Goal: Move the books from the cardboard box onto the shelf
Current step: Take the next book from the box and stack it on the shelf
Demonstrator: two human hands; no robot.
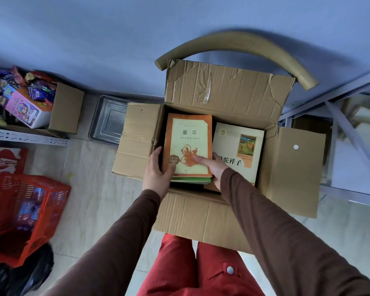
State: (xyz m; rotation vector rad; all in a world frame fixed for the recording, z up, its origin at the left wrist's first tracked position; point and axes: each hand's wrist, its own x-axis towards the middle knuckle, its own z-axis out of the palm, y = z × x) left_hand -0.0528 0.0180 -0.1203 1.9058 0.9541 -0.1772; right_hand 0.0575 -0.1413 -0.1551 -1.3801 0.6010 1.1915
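**Both hands on the top book; box not yet emptied**

The left hand (156, 174) has its fingers (155, 155) curled round the left edge of the orange book (187, 146), thumb lying on the cover's near left corner. The right hand (212, 167) comes in from the right: its thumb lies across the lower part of the cover, while the other fingers reach down past the book's right edge, out of sight. So both hands are closed on this one book, gripping it from either side; whether it has been raised off what lies beneath cannot be told.

The orange book tops a stack in the left half of the cardboard box (201, 212); a green book (192, 179) shows as a strip under its near edge. Just beside it, to the right and lower in the box, lies a cream book (235, 154) with a small landscape picture on its cover, partly covered by the right wrist. The box has all four flaps folded outward and sits on a chair, whose curved backrest (239, 44) arcs beyond the far flap.

The shelf (348, 129), a grey metal frame, stands just right of the box. What rests on it is too blurred to identify, so how many books have already gone over cannot be judged. At least three remain in the box, and the lift of the orange one appears only to be starting. Most of the visible work still lies ahead.
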